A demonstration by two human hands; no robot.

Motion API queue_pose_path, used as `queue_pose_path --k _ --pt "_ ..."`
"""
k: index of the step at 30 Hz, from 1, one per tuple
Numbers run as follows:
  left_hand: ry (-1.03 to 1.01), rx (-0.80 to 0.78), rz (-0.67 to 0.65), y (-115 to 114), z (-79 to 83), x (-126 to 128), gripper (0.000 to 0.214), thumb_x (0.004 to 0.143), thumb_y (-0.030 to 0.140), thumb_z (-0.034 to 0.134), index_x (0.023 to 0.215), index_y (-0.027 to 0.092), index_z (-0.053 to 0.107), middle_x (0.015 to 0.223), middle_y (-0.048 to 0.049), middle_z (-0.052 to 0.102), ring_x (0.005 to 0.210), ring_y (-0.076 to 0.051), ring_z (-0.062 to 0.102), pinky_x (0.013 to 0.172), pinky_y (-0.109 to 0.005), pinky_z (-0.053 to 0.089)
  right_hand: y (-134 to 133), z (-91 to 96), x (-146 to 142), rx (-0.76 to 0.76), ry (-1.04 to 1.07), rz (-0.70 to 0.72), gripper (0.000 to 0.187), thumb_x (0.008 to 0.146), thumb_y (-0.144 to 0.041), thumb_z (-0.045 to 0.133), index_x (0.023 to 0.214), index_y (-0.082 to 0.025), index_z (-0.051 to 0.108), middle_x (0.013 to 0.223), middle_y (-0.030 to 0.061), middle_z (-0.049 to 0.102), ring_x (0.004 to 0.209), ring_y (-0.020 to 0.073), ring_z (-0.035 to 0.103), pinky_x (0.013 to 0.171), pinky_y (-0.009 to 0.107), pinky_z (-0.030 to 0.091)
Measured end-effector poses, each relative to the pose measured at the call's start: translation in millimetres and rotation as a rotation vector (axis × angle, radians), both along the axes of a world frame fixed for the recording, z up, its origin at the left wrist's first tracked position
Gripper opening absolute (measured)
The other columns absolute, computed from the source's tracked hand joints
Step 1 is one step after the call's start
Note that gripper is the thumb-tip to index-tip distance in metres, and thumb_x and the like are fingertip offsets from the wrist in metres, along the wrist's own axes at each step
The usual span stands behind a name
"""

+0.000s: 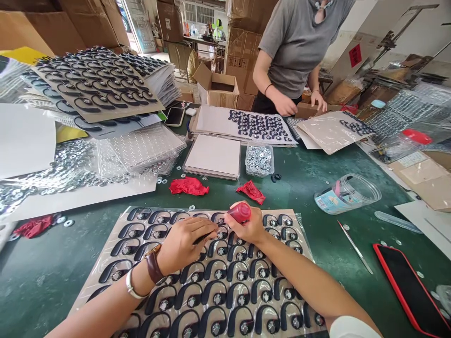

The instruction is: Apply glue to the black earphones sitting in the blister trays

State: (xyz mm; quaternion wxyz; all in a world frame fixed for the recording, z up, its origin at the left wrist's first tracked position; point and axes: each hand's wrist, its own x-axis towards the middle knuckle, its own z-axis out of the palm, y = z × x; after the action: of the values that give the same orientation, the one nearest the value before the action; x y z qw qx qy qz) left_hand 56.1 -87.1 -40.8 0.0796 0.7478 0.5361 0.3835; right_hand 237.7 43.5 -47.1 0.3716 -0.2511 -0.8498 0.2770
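Observation:
A sheet [303, 244] covered with several rows of black hook-shaped parts [211, 291], each with a metal ring at one end, lies in front of me on the green table. My left hand [185, 244] rests on the sheet near its far edge, fingers curled and pinched over one black part. My right hand [248, 227] sits just beside it, closed on a red rounded tool [239, 212] held above the top row. A brown watch and a bracelet are on my left wrist.
A person in a grey shirt [296, 42] works across the table over another sheet [257, 126]. A tub of metal washers [260, 160], red rags [188, 186], a clear jar on its side [347, 193], a thin rod [355, 248] and a red-cased phone [410, 286] lie around. Stacked sheets [98, 84] fill the left.

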Motion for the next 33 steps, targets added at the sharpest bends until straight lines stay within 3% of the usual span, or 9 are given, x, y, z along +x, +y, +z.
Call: queue_pose_path --k 9,18,33 --pt "-0.148 -0.086 0.012 8 -1.9 -8 0.015 0.093 0.022 0.057 0.101 0.02 0.069 0.095 -0.0027 0.074 0.089 -0.016 0.069 0.084 -0.027 0.054 -2 -1.9 1 -0.02 -0.011 0.014 0.018 0.082 -0.037 0.067 0.081 -0.02 0.062 0.074 0.0027 0.068 0.058 0.0136 0.062 0.06 0.026 0.052" --pt "-0.277 -0.242 0.111 19 1.3 -11 0.021 0.093 0.03 0.056 0.092 0.017 0.073 0.094 -0.0042 0.075 0.084 -0.016 0.071 0.075 -0.022 0.055 -2 1.7 -2 -0.004 0.018 0.083 0.021 0.084 -0.04 0.065 0.081 -0.02 0.063 0.08 0.0044 0.07 0.065 0.0143 0.065 0.063 0.026 0.054" --pt "-0.325 -0.31 0.147 21 -1.0 -14 0.026 0.093 0.035 0.057 0.091 0.017 0.075 0.096 -0.005 0.075 0.078 -0.016 0.071 0.067 -0.021 0.056 -1 -2.8 -2 -0.011 0.028 0.073 0.021 0.083 -0.041 0.068 0.085 -0.021 0.062 0.081 0.0033 0.07 0.064 0.014 0.066 0.062 0.026 0.054"
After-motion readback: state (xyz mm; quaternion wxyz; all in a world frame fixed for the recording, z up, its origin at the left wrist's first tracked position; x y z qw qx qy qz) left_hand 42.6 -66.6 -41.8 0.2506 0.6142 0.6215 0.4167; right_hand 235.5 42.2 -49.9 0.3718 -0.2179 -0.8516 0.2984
